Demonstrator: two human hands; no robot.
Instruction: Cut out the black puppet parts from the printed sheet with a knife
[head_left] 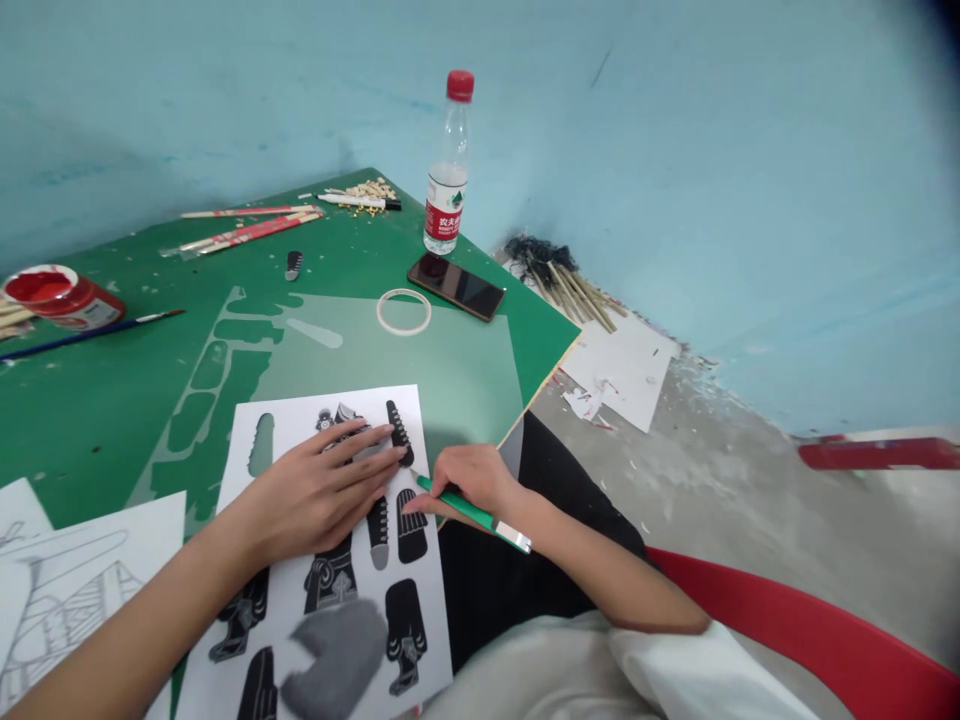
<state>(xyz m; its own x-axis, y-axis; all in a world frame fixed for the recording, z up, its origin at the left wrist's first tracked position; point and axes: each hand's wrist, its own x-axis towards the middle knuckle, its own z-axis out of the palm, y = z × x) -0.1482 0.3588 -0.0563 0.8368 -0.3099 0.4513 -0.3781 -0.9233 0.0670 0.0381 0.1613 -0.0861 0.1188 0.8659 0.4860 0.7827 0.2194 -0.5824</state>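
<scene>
My left hand [334,490] lies flat with its fingers stretched over a white paper sheet [289,620] printed with black and grey figure parts. In my right hand [476,482] is a green utility knife [469,510], its tip on the sheet beside a black toothed shape [400,432] near the upper right. A cut-out hole [261,445] shows at the sheet's upper left. Beneath the sheet lies a translucent plastic film [465,380] with several pieces cut from its left part. A small cut-out piece [293,265] rests farther back.
The green table [150,400] bears a water bottle [445,190], a phone [456,286], a tape ring [403,312], chopsticks [251,232], a marker [358,201], a red paint jar [60,298], a paintbrush [94,335] and line drawings [90,580]. Sticks [577,295] lie on the floor.
</scene>
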